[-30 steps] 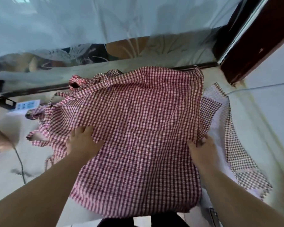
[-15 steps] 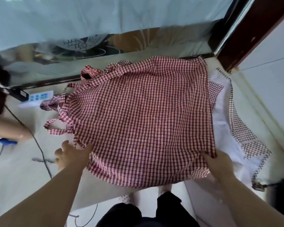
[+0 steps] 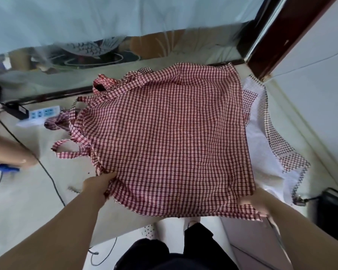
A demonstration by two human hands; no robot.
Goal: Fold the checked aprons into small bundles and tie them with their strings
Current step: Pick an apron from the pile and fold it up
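We take the red-and-white checked cloth apron (image 3: 164, 137) for thin woven fabric, matt and softly creased. Its narrow checked strings (image 3: 74, 154) are of the same cloth. The white dotted cloth with dark checked trim (image 3: 261, 162) beside it looks matt too. The pale counter (image 3: 27, 201) is smooth with a faint sheen. The white power strip (image 3: 44, 113) seems smooth plastic, the thin black cable (image 3: 47, 174) matt, and the dark brown frame (image 3: 279, 41) glossy, like lacquered wood.

No lettering, label, brand or number can be read anywhere; the power strip (image 3: 44, 113) is too blurred to show any marking.
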